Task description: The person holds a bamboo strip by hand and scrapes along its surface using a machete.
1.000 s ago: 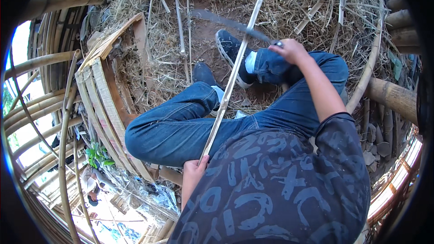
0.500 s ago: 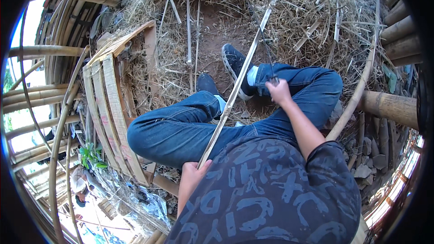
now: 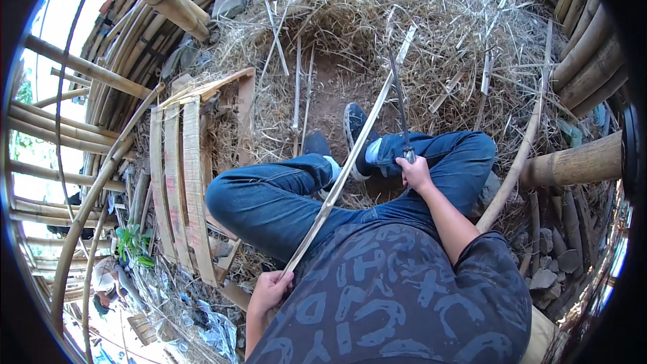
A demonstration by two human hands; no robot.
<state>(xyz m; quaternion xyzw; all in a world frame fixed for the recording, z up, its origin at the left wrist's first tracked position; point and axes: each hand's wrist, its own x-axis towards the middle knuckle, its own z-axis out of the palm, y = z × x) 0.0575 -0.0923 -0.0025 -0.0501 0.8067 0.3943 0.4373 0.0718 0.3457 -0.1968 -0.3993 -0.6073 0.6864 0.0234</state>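
Observation:
My left hand, low beside my hip, is closed around the near end of a long pale bamboo strip. The strip slants up and right across my lap, past my shoes, to the straw. Above my bent right leg, my right hand grips the handle of a long, thin, dark-bladed knife. Its blade points away from me, and its far part lies close to or across the strip; whether they touch I cannot tell. A thin pale sliver shows near the blade's tip.
A slatted wooden crate stands left of my legs. Loose straw and shavings cover the ground ahead. Bamboo poles flank me on both sides. Stones lie at right. Another person is far off at lower left.
The view has shifted, so the surroundings sit lower and turned. My left hand remains on the strip's near end. The knife in my right hand now points more upright, its blade showing more plainly.

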